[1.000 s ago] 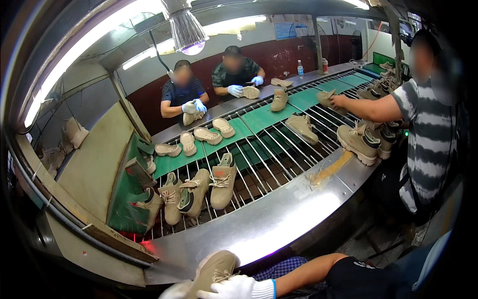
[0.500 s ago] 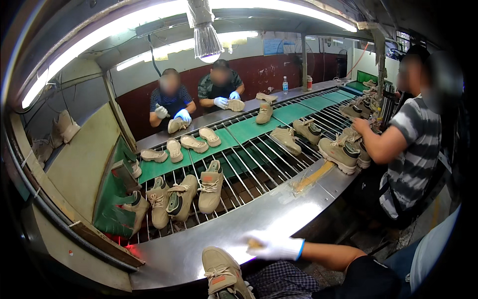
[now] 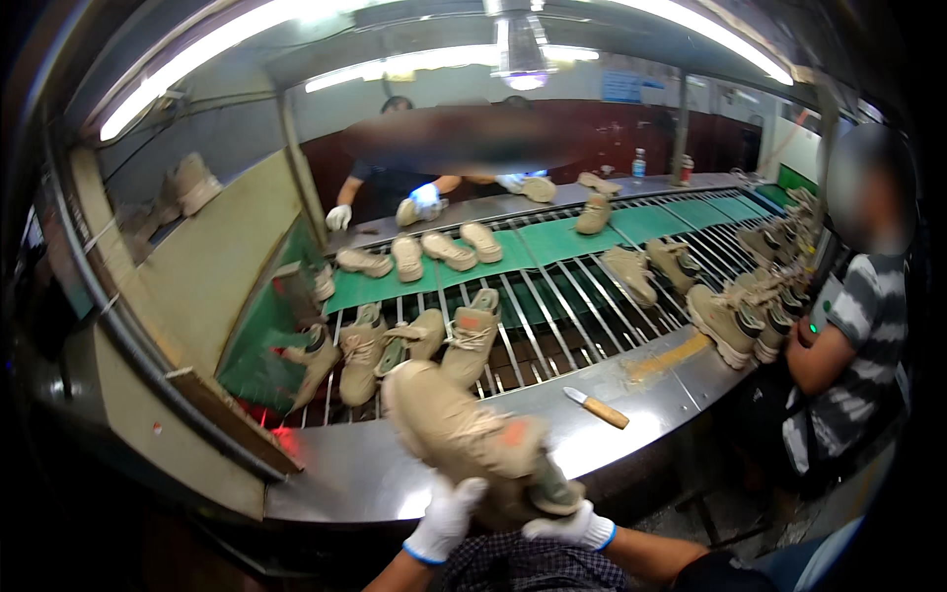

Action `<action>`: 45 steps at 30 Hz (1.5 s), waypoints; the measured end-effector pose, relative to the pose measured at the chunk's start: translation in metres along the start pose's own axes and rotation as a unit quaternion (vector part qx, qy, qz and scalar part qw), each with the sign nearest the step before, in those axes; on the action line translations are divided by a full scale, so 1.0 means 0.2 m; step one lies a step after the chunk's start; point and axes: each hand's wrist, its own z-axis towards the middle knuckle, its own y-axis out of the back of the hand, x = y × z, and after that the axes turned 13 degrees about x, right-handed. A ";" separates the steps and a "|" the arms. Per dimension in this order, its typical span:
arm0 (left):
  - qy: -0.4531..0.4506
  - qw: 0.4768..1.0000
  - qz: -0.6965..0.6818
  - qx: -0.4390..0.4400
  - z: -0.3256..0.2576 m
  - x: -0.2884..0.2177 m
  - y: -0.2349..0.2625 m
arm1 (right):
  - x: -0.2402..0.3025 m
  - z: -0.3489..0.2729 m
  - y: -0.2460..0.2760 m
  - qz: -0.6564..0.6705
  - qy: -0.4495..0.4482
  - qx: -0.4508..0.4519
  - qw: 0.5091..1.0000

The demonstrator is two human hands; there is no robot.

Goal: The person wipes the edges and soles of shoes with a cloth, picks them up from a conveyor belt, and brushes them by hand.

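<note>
Both my gloved hands hold a beige lace-up shoe (image 3: 459, 424) above the near edge of the bench, toe pointing up and left, slightly smeared by motion. My left hand (image 3: 446, 518), in a white knit glove, grips its side near the sole. My right hand (image 3: 572, 528) is closed at the heel end. A short knife (image 3: 600, 408) with a wooden handle lies on the metal bench top (image 3: 538, 434), to the right of the shoe. Just beyond stand several similar beige shoes (image 3: 472, 340) on the metal rollers, one partly covered by the held shoe.
A curved roller conveyor (image 3: 562, 316) with a green belt (image 3: 543, 247) carries several soles (image 3: 449, 251) and shoes. Across it two people work in gloves. At the right another person (image 3: 858, 326) stands beside clustered shoes (image 3: 730, 321). A lamp (image 3: 520, 49) hangs overhead.
The knife has left my right hand and lies on the bench. My right hand has moved left to the shoe, which is raised and turned. The whole view has shifted.
</note>
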 end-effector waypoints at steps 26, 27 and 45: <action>0.043 0.844 0.432 -0.316 0.07 0.24 0.95 | -0.39 0.78 1.79 -0.552 -0.214 -0.342 0.730; 0.041 0.844 0.449 -0.290 0.13 0.23 0.94 | -0.38 0.86 1.77 -0.593 -0.146 -0.347 0.711; -0.068 0.925 0.374 0.007 0.86 0.48 0.89 | -0.87 3.39 0.59 -0.682 -0.071 0.123 0.717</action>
